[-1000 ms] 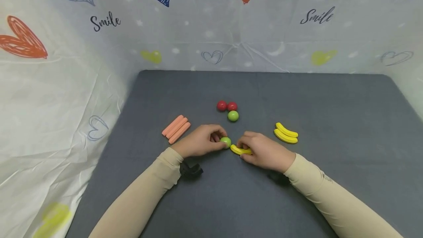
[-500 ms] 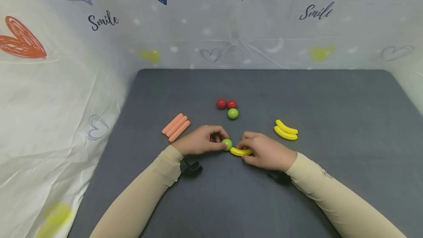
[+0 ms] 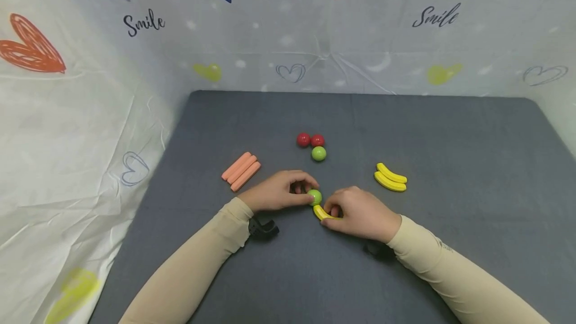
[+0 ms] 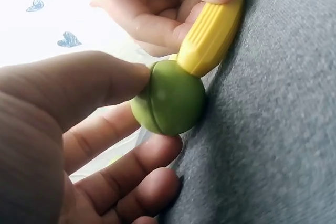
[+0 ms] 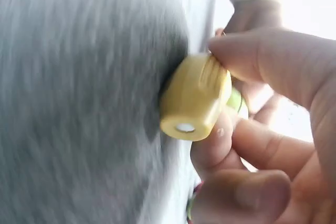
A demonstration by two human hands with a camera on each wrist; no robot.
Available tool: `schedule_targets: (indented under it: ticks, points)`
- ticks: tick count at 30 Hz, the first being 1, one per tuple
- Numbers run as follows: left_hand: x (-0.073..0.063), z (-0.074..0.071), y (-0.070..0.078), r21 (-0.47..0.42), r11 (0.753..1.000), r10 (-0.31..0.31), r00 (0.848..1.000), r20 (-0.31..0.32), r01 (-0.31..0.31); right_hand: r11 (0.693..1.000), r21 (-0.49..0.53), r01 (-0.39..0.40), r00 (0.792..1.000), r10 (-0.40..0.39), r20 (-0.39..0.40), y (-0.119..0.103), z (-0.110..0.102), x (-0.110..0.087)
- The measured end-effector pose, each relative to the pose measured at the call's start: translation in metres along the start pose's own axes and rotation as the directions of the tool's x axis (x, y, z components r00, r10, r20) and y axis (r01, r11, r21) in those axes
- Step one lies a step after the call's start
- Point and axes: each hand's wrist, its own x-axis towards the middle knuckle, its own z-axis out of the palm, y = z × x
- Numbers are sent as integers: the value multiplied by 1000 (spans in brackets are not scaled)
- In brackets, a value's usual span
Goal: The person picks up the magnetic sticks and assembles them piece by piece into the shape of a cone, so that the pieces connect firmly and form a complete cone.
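My left hand [image 3: 283, 190] pinches a green ball [image 3: 317, 196] between thumb and fingers. In the left wrist view the ball has a groove around it, and it meets the end of a small toy banana [image 4: 212, 38]. That yellow banana is pinched by my right hand [image 3: 360, 214], whose fingers cover much of it in the head view. A white round spot shows on the banana's other end [image 5: 185, 127] in the right wrist view. Both hands work low over the grey table [image 3: 288, 274].
Beyond my hands lie two red balls [image 3: 303, 139] touching a second green ball [image 3: 318, 153]. Several pinkish sausage-like sticks [image 3: 241, 171] lie side by side at left. Two more toy bananas [image 3: 390, 178] rest together at right. A patterned cloth [image 3: 252, 39] hangs behind the table.
My left hand has shifted a little to the right with the green ball. The banana in my right hand has turned, so its free end points up toward the ball.
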Motion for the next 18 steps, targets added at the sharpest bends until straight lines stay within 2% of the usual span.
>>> schedule_targets:
  ticks: [6,9,14,18]
  points:
    - [1,4,2,-3,1000,-8,1000,-20,8,978,140,-156,987,159,-12,-10,7,0]
    - [1,5,3,2,1000,-4,1000,-29,4,965,169,-202,978,207,-17,-14,9,0]
    - [2,7,2,21,1000,7,1000,-30,-6,956,187,-225,973,232,-14,-15,12,1]
    - [1,7,3,21,1000,10,999,-31,-10,955,208,-212,977,215,5,-13,11,1]
